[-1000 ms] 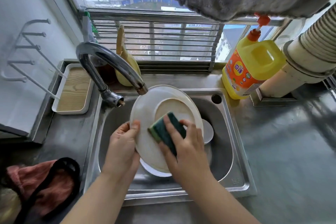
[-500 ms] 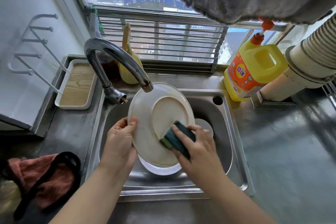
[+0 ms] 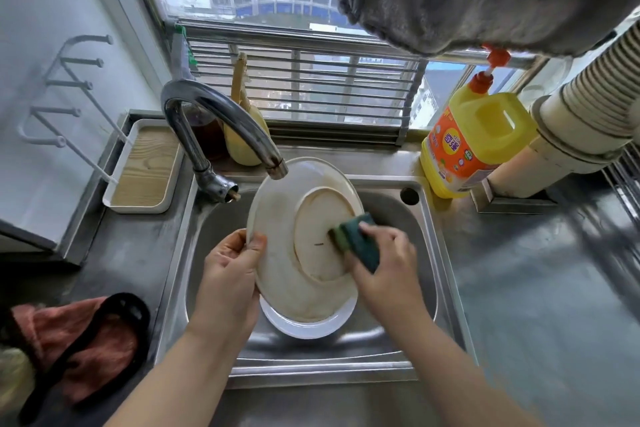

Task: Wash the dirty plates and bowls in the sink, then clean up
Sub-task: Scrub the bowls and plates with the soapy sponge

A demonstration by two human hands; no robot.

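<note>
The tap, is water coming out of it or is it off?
Off. No stream falls from the tap spout onto the plate held just under it.

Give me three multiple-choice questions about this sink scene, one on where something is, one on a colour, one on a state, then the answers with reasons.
1. Where does the yellow detergent bottle with the orange label stand?
A. on the counter right of the steel sink
B. inside the sink
C. on the wooden tray

2. What colour is the scrubbing sponge?
A. pink
B. dark green
C. white

3. What is the left hand doing?
A. resting flat on the counter
B. turning the tap
C. gripping the rim of the stained white plate

Answers:
1 A, the bottle sits by the sink's back right corner, under the window.
2 B, the sponge under the right hand is dark green.
3 C, its thumb and fingers pinch the plate's left edge, holding the plate tilted over the sink.
</note>
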